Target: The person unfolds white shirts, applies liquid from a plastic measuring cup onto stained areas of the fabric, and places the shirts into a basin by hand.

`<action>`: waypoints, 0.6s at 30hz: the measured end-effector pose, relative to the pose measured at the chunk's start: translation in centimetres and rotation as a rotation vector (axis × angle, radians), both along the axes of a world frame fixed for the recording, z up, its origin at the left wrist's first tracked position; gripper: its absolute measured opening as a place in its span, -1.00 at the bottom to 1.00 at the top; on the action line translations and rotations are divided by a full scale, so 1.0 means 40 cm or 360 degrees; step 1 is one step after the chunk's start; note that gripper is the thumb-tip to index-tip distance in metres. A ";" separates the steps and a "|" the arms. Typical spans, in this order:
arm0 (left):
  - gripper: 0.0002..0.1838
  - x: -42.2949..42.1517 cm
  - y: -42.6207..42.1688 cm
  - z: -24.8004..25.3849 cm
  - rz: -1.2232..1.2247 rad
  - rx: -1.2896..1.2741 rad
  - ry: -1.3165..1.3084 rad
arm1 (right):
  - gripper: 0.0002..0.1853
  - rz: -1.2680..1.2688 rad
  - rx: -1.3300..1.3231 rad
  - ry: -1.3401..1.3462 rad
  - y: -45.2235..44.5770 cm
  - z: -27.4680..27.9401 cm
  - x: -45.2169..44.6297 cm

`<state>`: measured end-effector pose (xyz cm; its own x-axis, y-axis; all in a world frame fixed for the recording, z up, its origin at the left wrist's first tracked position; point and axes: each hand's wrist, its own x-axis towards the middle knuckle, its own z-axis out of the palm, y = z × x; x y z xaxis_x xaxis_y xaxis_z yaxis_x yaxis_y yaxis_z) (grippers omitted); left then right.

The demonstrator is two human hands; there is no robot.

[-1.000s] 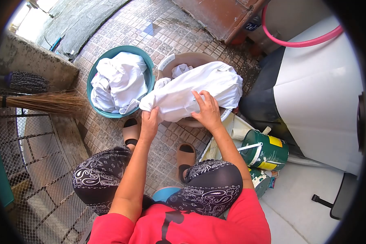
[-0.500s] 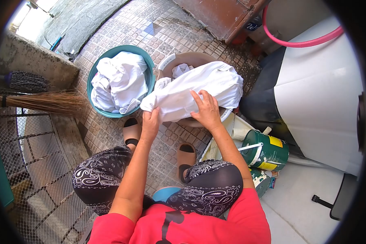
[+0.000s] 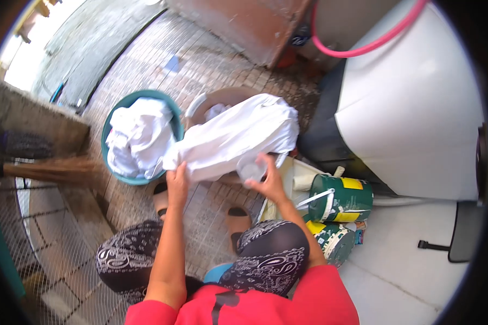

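Note:
A white cloth is stretched over the brown basin, with its near left corner pinched in my left hand. My right hand is closed around a clear, round plastic cup beside the cloth's lower edge; what is inside the cup is too blurred to tell. To the left stands a teal basin with a heap of white laundry in it. More pale cloth shows inside the brown basin.
Green paint buckets lie to the right, beside a white-covered object. A pink hose loops at the upper right. On the left are a stick broom and wire mesh. The floor is tiled.
My right hand has come off the cloth and now holds the clear cup. My left hand keeps its pinch on the cloth's corner. The whole view has shifted with the head.

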<state>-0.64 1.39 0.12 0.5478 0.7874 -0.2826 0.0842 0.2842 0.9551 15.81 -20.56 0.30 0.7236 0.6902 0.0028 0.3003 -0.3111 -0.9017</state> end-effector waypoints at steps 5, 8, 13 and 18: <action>-0.58 -0.001 -0.006 0.018 -0.0019 0.0017 -0.0126 | -0.10 0.0294 -0.0201 -0.0146 -0.071 -0.048 -0.124; -0.50 -0.006 -0.002 0.019 -0.0032 0.0038 -0.0054 | -0.10 0.0315 -0.0291 -0.0055 -0.098 -0.136 -0.163; -0.50 0.058 -0.001 0.113 -0.0008 -0.0093 -0.0257 | -0.07 0.0291 -0.0482 -0.0059 -0.121 -0.273 -0.171; -0.52 0.108 0.060 0.132 -0.0015 -0.0142 -0.0279 | -0.04 0.0213 -0.0565 0.0137 -0.137 -0.328 -0.174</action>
